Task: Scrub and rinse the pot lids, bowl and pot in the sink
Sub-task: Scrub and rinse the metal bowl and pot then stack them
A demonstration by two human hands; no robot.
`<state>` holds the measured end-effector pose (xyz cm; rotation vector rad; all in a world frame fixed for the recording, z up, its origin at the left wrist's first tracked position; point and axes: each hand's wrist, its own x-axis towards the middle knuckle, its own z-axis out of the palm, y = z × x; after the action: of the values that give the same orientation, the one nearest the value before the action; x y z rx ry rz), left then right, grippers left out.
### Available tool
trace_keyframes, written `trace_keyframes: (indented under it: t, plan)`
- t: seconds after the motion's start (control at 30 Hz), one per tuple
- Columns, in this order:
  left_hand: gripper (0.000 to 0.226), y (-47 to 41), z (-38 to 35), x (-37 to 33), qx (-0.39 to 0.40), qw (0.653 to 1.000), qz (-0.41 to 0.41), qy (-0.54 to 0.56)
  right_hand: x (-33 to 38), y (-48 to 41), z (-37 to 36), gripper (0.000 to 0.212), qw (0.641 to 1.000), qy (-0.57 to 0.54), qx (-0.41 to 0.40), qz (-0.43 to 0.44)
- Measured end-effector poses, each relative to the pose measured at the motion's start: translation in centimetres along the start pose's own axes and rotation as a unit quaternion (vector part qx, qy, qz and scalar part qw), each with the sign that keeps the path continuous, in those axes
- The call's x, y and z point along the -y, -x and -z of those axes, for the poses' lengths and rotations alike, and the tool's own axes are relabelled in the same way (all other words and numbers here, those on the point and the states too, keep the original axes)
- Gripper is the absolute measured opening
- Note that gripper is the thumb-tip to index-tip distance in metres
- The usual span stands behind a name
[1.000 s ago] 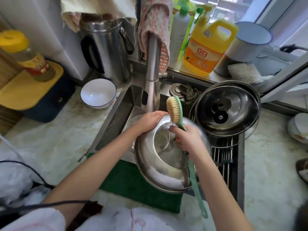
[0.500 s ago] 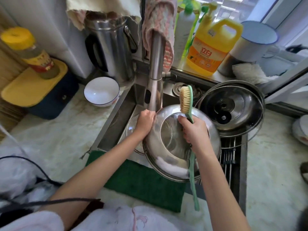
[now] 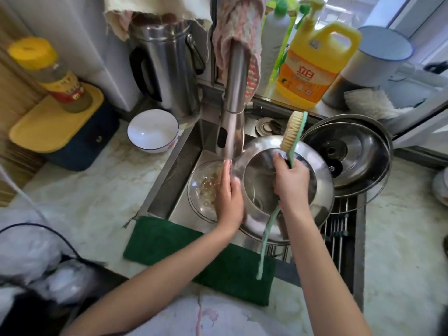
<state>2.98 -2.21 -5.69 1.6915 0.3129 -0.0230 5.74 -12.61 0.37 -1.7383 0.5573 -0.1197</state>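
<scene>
Green brush (image 3: 293, 134), steel-grey lid (image 3: 322, 197), yellow jug (image 3: 312, 66) — cloth (image 3: 238, 23) seemingly pink-striped.

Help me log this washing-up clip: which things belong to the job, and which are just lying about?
In the job: steel lid, brush, faucet, soiled glass dish in the sink, pot under a second lid; perhaps the white bowl.
Lying about: kettle, detergent jug, yellow-capped bottle, green cloth, enamel mug.
</scene>
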Motion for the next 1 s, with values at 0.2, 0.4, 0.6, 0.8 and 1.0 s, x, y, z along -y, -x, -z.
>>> trace_keyframes:
  t: [0.2,0.4,0.6,0.8,1.0]
  plan:
    - [0.029,-3.8,1.4,0.4,-0.019,0.998,0.044,0.034,-0.3,1.2,-1.3,0.029,1.0,0.002,0.016,0.015]
    - [0.039,-1.1,0.7,0.8,0.016,1.0,0.001,-0.012,0.0,0.9,-1.5,0.029,0.999,-0.027,-0.018,-0.005]
    - [0.039,-3.7,2.1,-0.5,-0.029,0.996,0.081,0.013,-0.1,2.2,-1.9,0.028,1.0,-0.023,-0.003,0.0]
    - [0.048,-1.0,4.8,0.7,0.114,0.992,0.036,-0.03,0.2,0.9,-1.4,0.03,0.999,0.022,0.038,-0.027]
    - [0.027,-3.0,9.4,-0.1,0.017,0.999,-0.024,-0.04,0.3,-0.2,-2.7,0.03,0.974,-0.158,0.1,-0.126]
